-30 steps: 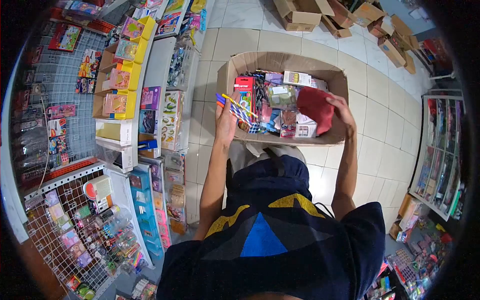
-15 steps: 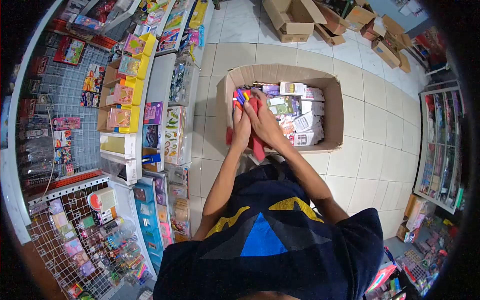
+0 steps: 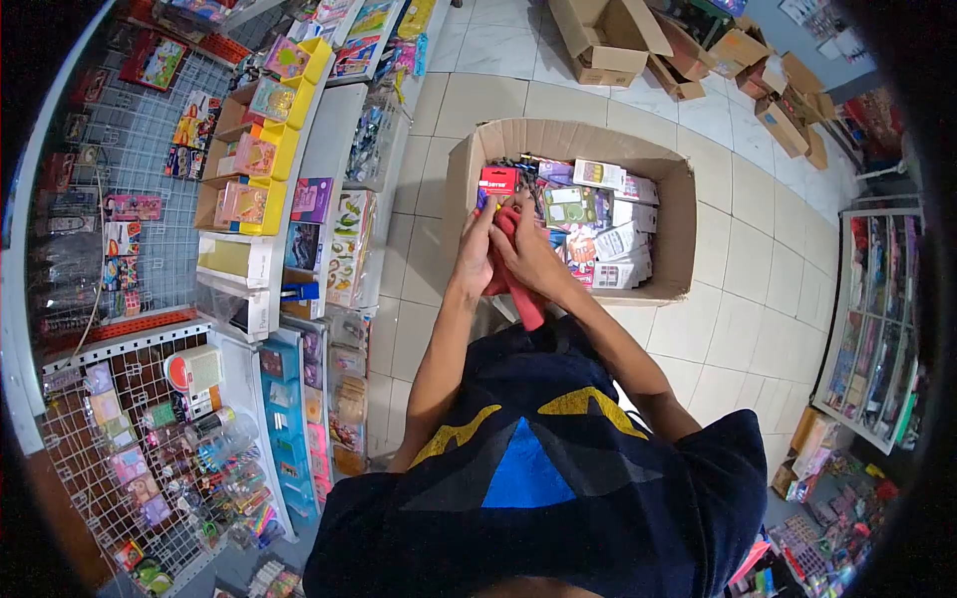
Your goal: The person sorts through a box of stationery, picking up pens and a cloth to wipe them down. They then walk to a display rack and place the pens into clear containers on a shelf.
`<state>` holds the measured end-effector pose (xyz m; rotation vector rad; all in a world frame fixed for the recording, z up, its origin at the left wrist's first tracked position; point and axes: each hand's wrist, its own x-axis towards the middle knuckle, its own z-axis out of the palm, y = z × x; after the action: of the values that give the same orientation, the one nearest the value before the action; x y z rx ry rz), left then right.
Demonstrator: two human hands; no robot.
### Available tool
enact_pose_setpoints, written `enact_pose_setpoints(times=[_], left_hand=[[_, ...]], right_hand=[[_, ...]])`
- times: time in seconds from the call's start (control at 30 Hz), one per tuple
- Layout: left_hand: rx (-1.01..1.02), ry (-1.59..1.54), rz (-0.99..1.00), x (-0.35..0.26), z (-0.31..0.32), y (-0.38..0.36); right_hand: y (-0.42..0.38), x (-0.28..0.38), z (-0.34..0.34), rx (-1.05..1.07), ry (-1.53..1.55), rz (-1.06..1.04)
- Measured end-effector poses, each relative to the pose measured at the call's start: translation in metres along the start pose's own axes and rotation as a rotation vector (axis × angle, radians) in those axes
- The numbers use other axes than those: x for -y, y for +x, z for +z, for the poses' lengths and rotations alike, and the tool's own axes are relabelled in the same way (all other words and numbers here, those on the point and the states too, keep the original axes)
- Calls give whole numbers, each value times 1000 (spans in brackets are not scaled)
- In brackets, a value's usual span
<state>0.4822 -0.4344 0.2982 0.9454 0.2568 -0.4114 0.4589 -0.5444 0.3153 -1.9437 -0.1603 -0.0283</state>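
Observation:
Over the near left part of a large cardboard box (image 3: 681, 239), my two hands are close together. My left hand (image 3: 475, 257) is closed around several slim coloured pens (image 3: 482, 202), blue and yellow, mostly hidden by the fingers. A red cloth (image 3: 524, 304) is bunched in my right hand (image 3: 530, 257), with its end hanging toward my shirt. Just beyond the fingertips is a red packet (image 3: 499, 177) with white lettering. White-labelled packs (image 3: 618, 242) and a green pack (image 3: 568, 206) fill the box.
On the left, shelves hold yellow display trays (image 3: 267, 204) and hanging packs beside a wire grid rack (image 3: 110, 468). Open cardboard boxes (image 3: 608, 55) stand on the tiled floor ahead. A glass-fronted cabinet (image 3: 872, 329) is at right.
The pens, which stuck up from my hands before, are now largely covered by my fingers. The red cloth is more gathered, and the red packet shows more fully.

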Motion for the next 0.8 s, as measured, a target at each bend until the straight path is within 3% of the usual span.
enact_pose_setpoints(times=[0.07,0.17,0.27,0.3,0.4,0.43,0.57,0.67,0.8], left_hand=[[-46,-35,44,6,-8,5],[-8,34,189,1,-8,1],[-50,333,252,0,-3,-3],[-90,203,170,0,-1,-10],[-70,141,124,6,-18,-13],[-159,114,148,10,-18,-17],[-236,107,197,11,-21,-31],[-172,73,214,24,-41,-22],[-331,-71,222,8,-18,-32]], right_hand=[[-2,-18,13,-114,115,-167],[-4,-3,-7,91,881,673],[-12,-32,17,188,461,303],[-10,-36,19,187,251,119],[-11,-40,22,362,49,161],[-10,-21,15,394,80,115],[-14,-10,21,382,-163,64],[-15,-2,19,365,-225,75],[-18,20,7,392,-343,117]])
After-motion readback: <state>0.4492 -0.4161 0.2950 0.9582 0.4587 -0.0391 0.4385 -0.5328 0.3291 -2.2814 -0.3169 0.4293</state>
